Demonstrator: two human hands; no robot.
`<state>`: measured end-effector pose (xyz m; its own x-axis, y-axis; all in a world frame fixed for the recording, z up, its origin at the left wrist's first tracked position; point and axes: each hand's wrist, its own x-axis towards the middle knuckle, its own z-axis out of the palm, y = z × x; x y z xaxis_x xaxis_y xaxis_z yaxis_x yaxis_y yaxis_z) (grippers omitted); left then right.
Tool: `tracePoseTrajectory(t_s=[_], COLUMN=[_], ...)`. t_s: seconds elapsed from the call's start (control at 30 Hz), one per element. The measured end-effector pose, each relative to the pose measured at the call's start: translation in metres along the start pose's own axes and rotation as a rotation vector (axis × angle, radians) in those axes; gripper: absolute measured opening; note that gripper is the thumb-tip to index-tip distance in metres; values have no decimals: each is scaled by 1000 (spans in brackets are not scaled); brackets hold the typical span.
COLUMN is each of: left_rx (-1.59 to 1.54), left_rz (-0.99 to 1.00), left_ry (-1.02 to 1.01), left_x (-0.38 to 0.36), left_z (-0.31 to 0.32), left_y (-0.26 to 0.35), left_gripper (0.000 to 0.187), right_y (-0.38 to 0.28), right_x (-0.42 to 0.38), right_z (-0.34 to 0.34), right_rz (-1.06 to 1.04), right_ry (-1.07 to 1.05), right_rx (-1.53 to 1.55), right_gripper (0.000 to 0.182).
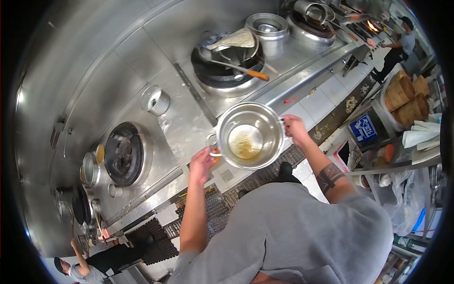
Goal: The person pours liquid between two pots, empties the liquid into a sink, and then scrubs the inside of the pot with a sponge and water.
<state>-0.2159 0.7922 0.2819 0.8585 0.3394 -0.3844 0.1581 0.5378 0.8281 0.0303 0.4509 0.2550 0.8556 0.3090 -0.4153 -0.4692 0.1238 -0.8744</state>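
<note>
A round stainless steel pot [228,117] hangs in the air in front of my body, seen from above. Its shiny base holds a thin yellowish-brown patch that looks like liquid. My left hand [202,164] is closed around the loop handle on the pot's left side. On the opposite side, my right hand [295,129] grips the other handle, with its fingers partly hidden. Something small and orange [216,157] shows beside my left fingers; I cannot make out what it is. Beyond the pot runs the steel cooking counter [182,128].
A wok [215,71] holds a strainer and an orange-handled ladle [257,75]. Another dark wok [124,154] sits left, near a metal container [155,100]. Steel bowls [267,24] stand behind. Co-workers [402,45] are at both ends; flames [372,25] burn far right. Wooden steamers [402,94] stand right.
</note>
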Motion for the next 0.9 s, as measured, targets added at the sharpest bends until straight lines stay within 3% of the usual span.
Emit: tracePoseTrajectory(t_s=[0.17,0.2,0.23,0.3,0.47,0.53,0.63,0.7,0.77,0.9], left_rx=[96,145,192,215,303,279,272,256,274,325], left_rz=[-122,-122,-116,-152,-176,-175,-168,-134,-61,136], left_ry=[-136,-164,-173,-235,-322,-235,-57,59,201,538], left_x=[71,85,98,125,148,148,135,123,106,48], left_z=[151,178,198,233,307,314,296,263,226,161], left_y=[-42,-53,-65,-91,-108,-112,-109,-104,-93,-51], left_gripper=[32,33,34,33,26,25,26,28,29,28], right_y=[-51,-39,-52,-74,-90,-91,-85,-79,-63,-58], right_x=[12,32,28,23,30,46,74,82,95,76], right_z=[-151,-188,-210,-241,-306,-318,-305,-264,-233,-123], right_rz=[-81,-164,-155,-163,-105,-66,-7,12,41,88], right_ry=[291,310,380,303,415,364,179,113,-137,-421], right_rx=[-16,115,15,166,5,-16,-89,-37,-39,-86], right_gripper=[14,16,18,22,26,24,19,23,24,29])
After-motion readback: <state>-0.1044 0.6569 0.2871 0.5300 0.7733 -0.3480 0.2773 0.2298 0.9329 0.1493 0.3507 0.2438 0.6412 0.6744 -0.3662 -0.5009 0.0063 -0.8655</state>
